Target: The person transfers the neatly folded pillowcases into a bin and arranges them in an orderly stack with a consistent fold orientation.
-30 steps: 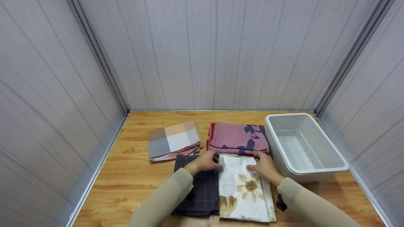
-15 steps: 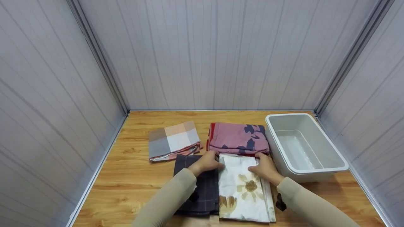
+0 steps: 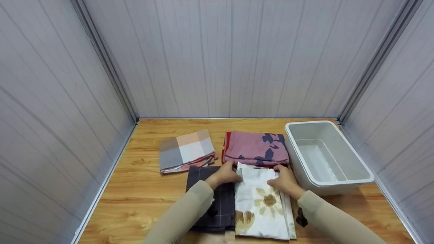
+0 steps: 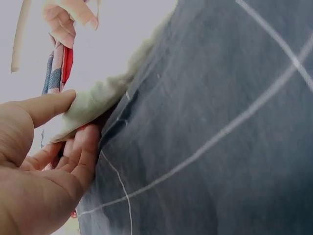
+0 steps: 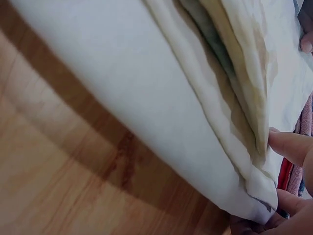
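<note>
A folded white cloth with brown flowers [image 3: 259,217] lies at the front of the table. My left hand [image 3: 224,175] pinches its far left corner; in the left wrist view the thumb is on top and the fingers are tucked beneath the edge. At the far right corner my right hand [image 3: 287,180] grips the layered edge between thumb and fingers, and the right wrist view shows the loose folds [image 5: 215,98] there. A dark folded cloth with thin white lines [image 3: 220,215] lies under my left wrist, against the white cloth's left side.
Just beyond the hands is a folded pink cloth with dark blue shapes and red edges [image 3: 252,145]. A checked cloth in grey, white and orange [image 3: 186,152] lies to its left. The grey-white plastic bin [image 3: 301,169] stands at right. Panelled walls [image 3: 217,67] enclose the table.
My left hand has shifted slightly right onto the white cloth's corner, and that corner has lifted a little. The right hand and the other cloths have hardly moved.
</note>
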### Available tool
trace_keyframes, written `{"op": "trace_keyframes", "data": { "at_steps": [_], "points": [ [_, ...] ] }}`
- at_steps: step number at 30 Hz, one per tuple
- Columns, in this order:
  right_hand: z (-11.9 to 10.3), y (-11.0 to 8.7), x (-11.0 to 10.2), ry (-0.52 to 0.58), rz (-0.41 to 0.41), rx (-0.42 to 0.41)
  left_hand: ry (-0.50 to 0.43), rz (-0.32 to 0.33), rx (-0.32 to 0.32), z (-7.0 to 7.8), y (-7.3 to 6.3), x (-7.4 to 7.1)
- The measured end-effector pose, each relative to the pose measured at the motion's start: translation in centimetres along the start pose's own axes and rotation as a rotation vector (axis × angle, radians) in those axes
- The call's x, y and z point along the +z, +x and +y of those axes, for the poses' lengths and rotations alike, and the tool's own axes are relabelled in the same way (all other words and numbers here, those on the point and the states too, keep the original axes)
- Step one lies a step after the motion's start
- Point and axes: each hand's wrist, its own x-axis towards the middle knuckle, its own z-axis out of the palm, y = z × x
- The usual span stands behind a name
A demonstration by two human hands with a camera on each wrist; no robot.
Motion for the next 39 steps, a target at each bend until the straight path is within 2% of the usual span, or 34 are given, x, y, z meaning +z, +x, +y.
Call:
{"op": "trace_keyframes", "data": {
  "at_steps": [4,8,14,18,22,28,31,35,38,39],
  "points": [
    [-0.1,-0.2,0.0,0.010,-0.006,0.005,-0.057,0.002,-0.071,0.3,-0.1,0.2],
    [-0.2,-0.3,0.0,0.011,-0.005,0.009,-0.105,-0.019,-0.076,0.5,0.0,0.4],
    [-0.4,-0.4,0.0,-0.026,0.002,-0.002,-0.179,-0.089,0.003,1.0,-0.1,0.5],
    [-0.5,-0.4,0.0,-0.010,0.002,-0.011,-0.216,-0.123,0.060,1.3,-0.2,0.6],
    [-0.7,-0.5,-0.2,0.034,0.004,-0.004,-0.221,-0.134,0.068,1.6,-0.5,0.7],
    [-0.9,-0.6,-0.2,0.043,0.013,-0.001,-0.231,-0.157,0.138,1.7,-0.5,0.9],
    [-0.9,-0.6,0.0,0.060,0.043,-0.024,-0.252,-0.181,0.167,1.8,-0.4,0.8],
    [0.3,0.0,0.6,0.096,0.110,-0.086,-0.307,-0.194,0.208,1.8,-0.5,0.5],
    [0.0,-0.1,0.4,0.126,0.102,-0.063,-0.359,-0.180,0.222,1.6,-0.6,0.3],
    [-0.7,-0.5,0.1,0.139,0.077,-0.024,-0.374,-0.171,0.225,1.5,-0.6,0.2]
  ]
}}
